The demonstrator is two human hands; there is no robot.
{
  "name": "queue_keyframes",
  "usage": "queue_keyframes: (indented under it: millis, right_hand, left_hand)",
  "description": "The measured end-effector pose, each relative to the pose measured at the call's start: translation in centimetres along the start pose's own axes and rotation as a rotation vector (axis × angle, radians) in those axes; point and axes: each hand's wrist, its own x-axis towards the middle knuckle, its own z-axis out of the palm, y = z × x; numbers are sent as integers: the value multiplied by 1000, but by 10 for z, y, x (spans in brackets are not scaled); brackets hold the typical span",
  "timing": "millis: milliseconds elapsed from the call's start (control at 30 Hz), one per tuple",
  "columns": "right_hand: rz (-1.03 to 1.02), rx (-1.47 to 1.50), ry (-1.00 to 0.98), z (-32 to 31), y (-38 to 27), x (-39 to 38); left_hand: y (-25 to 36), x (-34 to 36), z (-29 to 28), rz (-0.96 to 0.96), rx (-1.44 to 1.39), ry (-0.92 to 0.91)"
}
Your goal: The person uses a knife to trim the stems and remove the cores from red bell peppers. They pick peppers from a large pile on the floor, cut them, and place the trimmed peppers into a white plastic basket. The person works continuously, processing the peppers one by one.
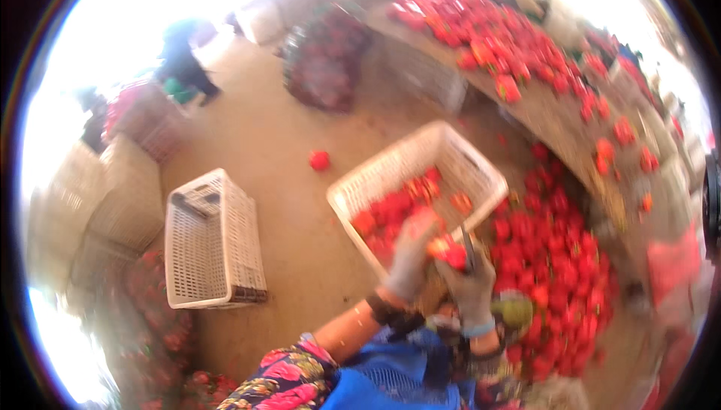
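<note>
While your left hand (411, 256) pinches the red pepper (447, 251), your right hand (472, 284) sits just right of it, fist closed on a thin blade (468, 248). White crate (375, 177) lies right behind, on the far side.

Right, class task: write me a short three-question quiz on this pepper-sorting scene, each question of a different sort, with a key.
1. True or false: the white crate in front of the person already holds red peppers.
2. Which hand holds a slim dark tool beside the red pepper in hand? A) left hand B) right hand
3. Fill in: the other white crate on the floor lies ____ the person's left.

Key: 1 true; 2 B; 3 to.
</note>
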Motion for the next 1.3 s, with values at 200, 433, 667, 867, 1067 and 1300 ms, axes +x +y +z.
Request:
queue_keyframes:
  millis: [200,433,667,867,1067,1300]
  right_hand:
    - [654,748,84,-16,12,16]
    - [765,966,95,12,23,15]
    - [670,1118,104,35,33,26]
    - [687,447,-105,42,19,29]
    - [298,-385,-388,21,-15,31]
    - [468,412,-265,25,-3,24]
  left_hand:
    - [3,20,-37,-291,-538,-155]
    - [20,82,-33,245,198,136]
    - [28,85,-82,345,806,-36]
    - [9,35,-57,-241,-294,-139]
    - [23,13,-45,-39,60,-30]
    - [25,8,-33,244,651,-87]
